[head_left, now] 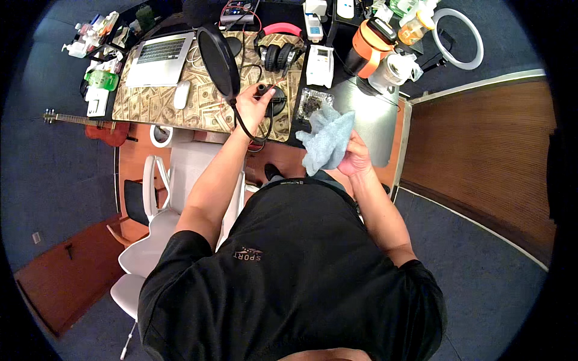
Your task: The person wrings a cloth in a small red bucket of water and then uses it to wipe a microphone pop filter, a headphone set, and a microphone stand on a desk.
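My left hand point(253, 105) grips a black clamp or mount point(265, 90) on the desk mat's right half, at the lower end of the gooseneck of a round black pop filter point(218, 60). My right hand point(355, 156) holds a crumpled light-blue cloth point(325, 138) in front of the desk's edge, below a clear glass tray point(314, 99). Black headphones with a red band point(277, 57) lie above my left hand. A white mouse point(181, 94) rests to its left on the banknote-patterned mat point(147, 105).
A laptop point(158, 57) sits left. An orange-black mug point(367, 48), jars, bottles and white boxes crowd the right and far-left desk areas. A ring light point(472, 39) is at the right. White chairs point(189, 162), a wastebasket and a guitar point(105, 132) are below the desk's left side.
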